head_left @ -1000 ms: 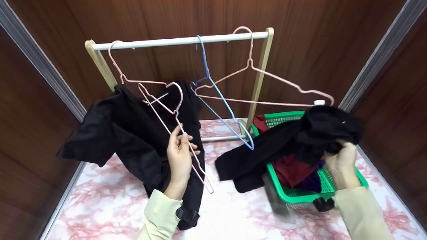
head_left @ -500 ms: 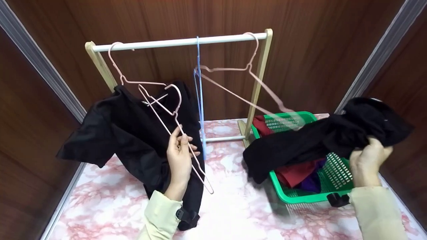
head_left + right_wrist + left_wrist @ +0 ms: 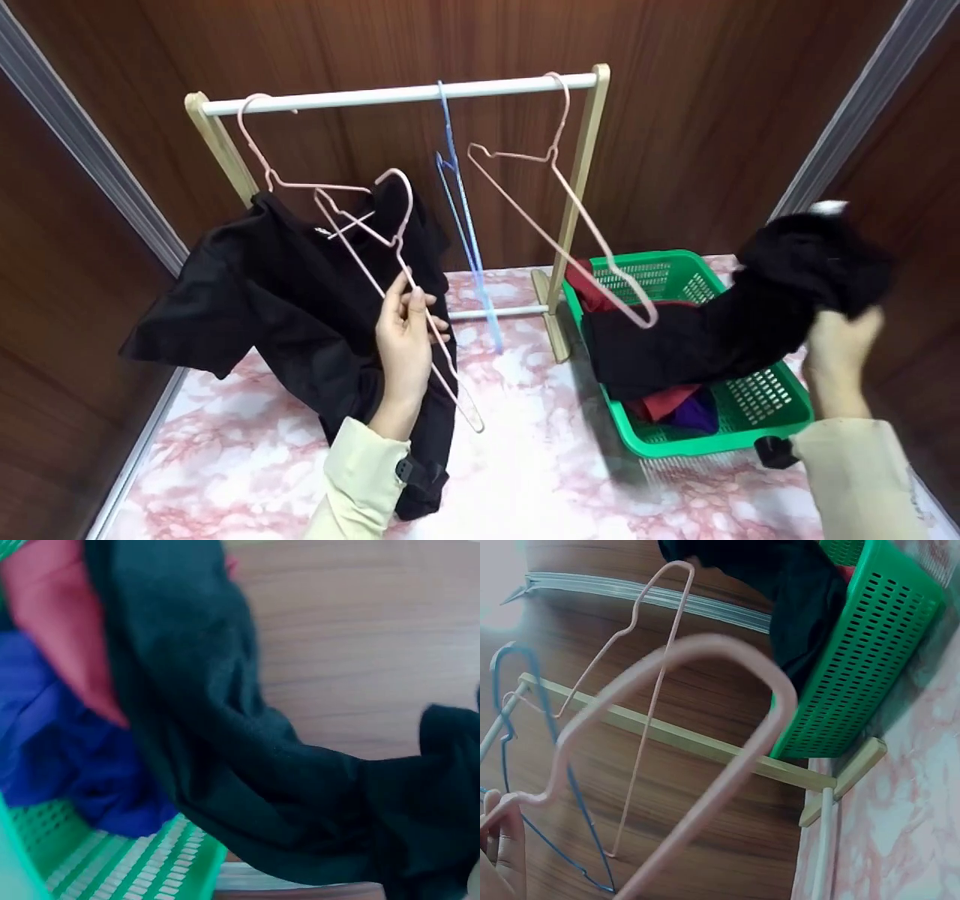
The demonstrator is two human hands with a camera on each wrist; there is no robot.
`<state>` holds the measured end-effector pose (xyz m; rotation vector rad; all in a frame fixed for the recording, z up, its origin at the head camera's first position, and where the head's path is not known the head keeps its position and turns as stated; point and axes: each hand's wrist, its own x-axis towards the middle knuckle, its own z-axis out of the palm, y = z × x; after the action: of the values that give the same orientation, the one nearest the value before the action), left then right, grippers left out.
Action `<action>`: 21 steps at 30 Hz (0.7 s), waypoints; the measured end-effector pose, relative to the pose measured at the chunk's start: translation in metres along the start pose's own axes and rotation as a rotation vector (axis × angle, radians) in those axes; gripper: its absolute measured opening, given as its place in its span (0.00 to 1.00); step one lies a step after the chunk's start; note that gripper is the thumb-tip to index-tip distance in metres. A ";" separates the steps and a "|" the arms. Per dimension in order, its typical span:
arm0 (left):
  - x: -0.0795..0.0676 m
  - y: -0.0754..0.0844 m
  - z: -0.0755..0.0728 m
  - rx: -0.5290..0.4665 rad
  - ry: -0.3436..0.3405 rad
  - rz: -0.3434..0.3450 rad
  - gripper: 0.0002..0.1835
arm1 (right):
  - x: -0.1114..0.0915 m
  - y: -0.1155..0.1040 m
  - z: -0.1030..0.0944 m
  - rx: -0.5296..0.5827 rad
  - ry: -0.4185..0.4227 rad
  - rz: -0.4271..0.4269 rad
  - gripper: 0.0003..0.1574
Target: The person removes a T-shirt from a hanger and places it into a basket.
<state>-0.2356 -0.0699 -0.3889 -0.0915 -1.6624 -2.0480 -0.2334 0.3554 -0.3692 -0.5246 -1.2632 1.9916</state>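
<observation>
My left hand (image 3: 405,334) pinches a bare pink clothes hanger (image 3: 780,705) by its wire, hook upward. Behind it, a black short-sleeved top (image 3: 300,292) hangs from another pink hanger at the rack's left end. At the right, my right hand (image 3: 836,360) grips a bunched black garment (image 3: 810,262) with a white tag at its top. The garment's long lower part trails leftward over the green basket (image 3: 675,450). Most of the right fingers are hidden by the cloth. In the right wrist view, the black cloth (image 3: 217,727) crosses above red and blue-purple clothes.
The rack's white rail (image 3: 360,97) also carries a bare blue hanger (image 3: 454,146) and a bare pink hanger (image 3: 596,232), which reaches over the basket's left side. Red cloth (image 3: 660,401) and purple cloth (image 3: 696,412) lie in the basket. Dark wood panels stand around.
My right hand has moved right with the black garment, whose lower end now lies over the basket. The blue and right pink hangers have swung on the rail. My left hand has barely moved.
</observation>
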 end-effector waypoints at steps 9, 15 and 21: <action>0.016 0.009 0.013 0.118 0.019 0.036 0.21 | -0.015 0.051 0.003 -1.008 -0.622 -0.005 0.44; 0.027 0.014 0.014 0.100 0.035 -0.008 0.21 | -0.039 0.081 0.019 -1.172 -0.962 -0.206 0.42; 0.033 0.015 0.015 0.067 0.102 0.005 0.20 | -0.053 0.097 0.023 -1.279 -1.150 -0.294 0.34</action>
<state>-0.2619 -0.0695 -0.3595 0.0309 -1.6646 -1.9579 -0.2467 0.2760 -0.4479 0.3923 -3.0564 0.8910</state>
